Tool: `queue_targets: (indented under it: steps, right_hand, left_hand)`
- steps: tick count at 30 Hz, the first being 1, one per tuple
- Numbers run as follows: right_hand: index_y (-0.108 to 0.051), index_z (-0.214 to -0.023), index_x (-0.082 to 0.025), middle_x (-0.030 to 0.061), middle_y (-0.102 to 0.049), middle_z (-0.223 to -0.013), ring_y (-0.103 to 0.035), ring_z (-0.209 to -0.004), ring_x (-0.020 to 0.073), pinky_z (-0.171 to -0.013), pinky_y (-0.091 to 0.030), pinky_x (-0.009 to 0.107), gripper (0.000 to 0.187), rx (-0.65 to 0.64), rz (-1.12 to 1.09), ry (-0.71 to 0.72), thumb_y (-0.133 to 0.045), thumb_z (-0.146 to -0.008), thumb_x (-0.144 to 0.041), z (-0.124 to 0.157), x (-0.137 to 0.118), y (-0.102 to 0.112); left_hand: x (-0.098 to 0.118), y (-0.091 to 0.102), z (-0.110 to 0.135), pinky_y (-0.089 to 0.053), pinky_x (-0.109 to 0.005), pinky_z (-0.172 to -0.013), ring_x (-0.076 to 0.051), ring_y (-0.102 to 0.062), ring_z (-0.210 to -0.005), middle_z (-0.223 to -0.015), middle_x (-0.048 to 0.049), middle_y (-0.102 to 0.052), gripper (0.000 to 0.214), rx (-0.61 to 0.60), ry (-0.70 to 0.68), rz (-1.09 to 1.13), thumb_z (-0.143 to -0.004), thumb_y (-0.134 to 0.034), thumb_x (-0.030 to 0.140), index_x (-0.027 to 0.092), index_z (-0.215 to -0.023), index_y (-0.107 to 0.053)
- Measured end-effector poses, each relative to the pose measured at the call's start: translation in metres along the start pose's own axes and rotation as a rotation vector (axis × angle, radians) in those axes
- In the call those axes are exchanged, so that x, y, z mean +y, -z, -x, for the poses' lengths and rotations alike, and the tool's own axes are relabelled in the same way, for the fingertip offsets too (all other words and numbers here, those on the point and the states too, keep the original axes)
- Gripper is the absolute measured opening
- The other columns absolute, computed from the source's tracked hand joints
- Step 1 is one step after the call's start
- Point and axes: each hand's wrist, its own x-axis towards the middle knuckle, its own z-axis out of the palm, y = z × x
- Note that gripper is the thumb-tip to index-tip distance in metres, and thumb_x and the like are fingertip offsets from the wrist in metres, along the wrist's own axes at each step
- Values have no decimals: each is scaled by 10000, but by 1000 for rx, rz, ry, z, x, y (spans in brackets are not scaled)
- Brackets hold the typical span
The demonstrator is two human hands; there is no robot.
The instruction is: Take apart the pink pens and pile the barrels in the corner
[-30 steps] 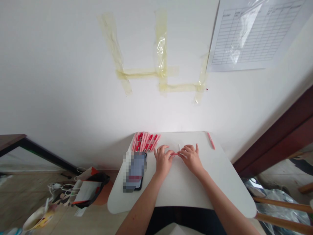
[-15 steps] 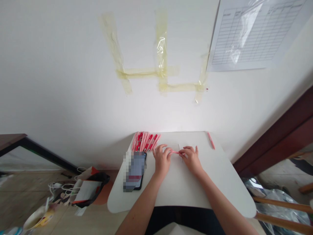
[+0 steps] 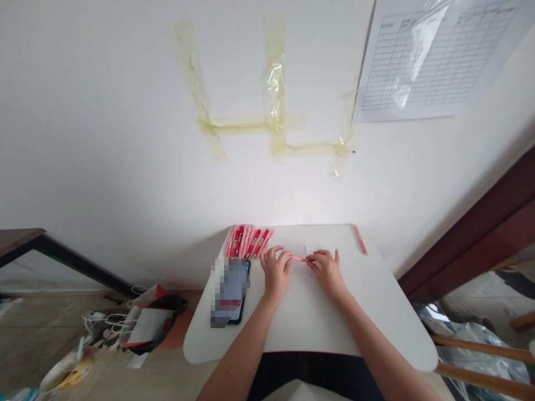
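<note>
My left hand [image 3: 276,273] and my right hand [image 3: 328,273] pinch a pink pen [image 3: 298,258] between them, one at each end, just above the white table [image 3: 309,323]. Fingertips hide both ends of it. A thin white refill-like stick [image 3: 306,249] lies beneath, partly covered by the right fingers. Left of my hands is a row of several pink and red pens [image 3: 249,242] near the wall. Another pink pen [image 3: 360,240] rests alone at the table's far right.
A phone [image 3: 236,295], partly blurred out, lies on the table's left side. The wall [image 3: 234,189] with yellowed tape [image 3: 276,83] rises behind the table. On the floor at left are a bag [image 3: 154,323] and a tub [image 3: 67,370]; a wooden rail [image 3: 489,381] is at right.
My hands have drawn very slightly apart, so a little more of the pink pen shows between them. Everything else stays where it was.
</note>
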Motion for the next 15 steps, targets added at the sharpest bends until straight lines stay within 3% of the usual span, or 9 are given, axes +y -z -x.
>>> queue_targets:
  steps: [15]
  right_hand:
    - [-706, -964, -261, 38, -740, -924, -609, -1091, 254, -1137, -78, 746, 261, 60, 108, 15, -460, -992, -341, 0, 3, 4]
  left_hand:
    - [-2, 0, 0, -336, -508, -1116, -248, -544, -1186, -1164, -80, -629, 163, 63, 43, -34, -954, -544, 325, 253, -943, -690]
